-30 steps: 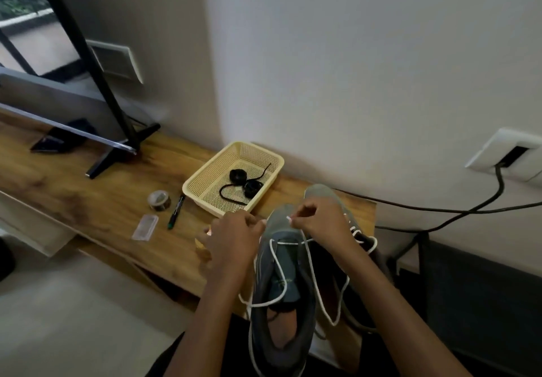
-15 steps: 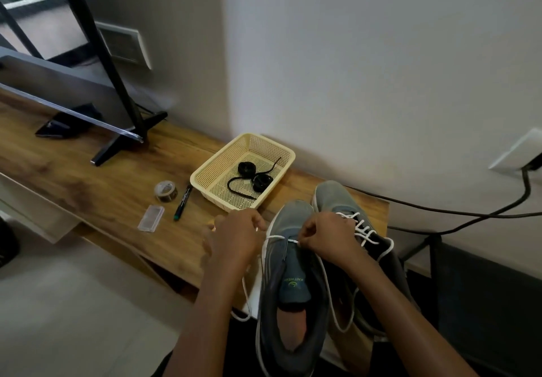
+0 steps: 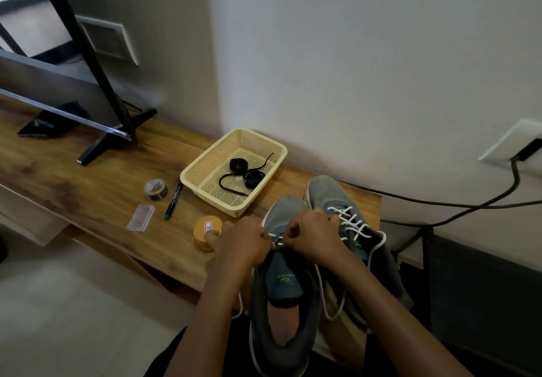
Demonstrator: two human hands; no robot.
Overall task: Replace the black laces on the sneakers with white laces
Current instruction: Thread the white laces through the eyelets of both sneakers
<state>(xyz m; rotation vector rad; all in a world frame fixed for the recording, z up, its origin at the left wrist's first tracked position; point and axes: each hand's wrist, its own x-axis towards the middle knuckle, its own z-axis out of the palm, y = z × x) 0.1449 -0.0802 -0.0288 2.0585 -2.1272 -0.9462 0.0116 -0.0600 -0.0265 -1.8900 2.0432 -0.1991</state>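
Two grey sneakers stand on the wooden bench. The near sneaker [image 3: 283, 303] has its tongue exposed and a white lace [image 3: 330, 309] hanging loose down both sides. My left hand [image 3: 243, 241] and my right hand [image 3: 313, 235] meet over its front eyelets, each pinching a strand of that lace. The far sneaker [image 3: 331, 191] is laced in white across its top. Rolled black laces [image 3: 243, 171] lie in the yellow basket [image 3: 202, 171].
On the bench [image 3: 88, 194] lie a tape roll [image 3: 156, 189], a marker [image 3: 173, 200], a clear plastic case [image 3: 141, 217] and a yellow tape roll [image 3: 205, 233] beside my left hand. A TV stand foot [image 3: 117, 136] is at left. Cables [image 3: 457, 205] run from a wall socket at right.
The view has tilted down and my hands have dropped lower on the near sneaker and come closer together, drawing the white lace tight. The yellow tape roll has come into sight.
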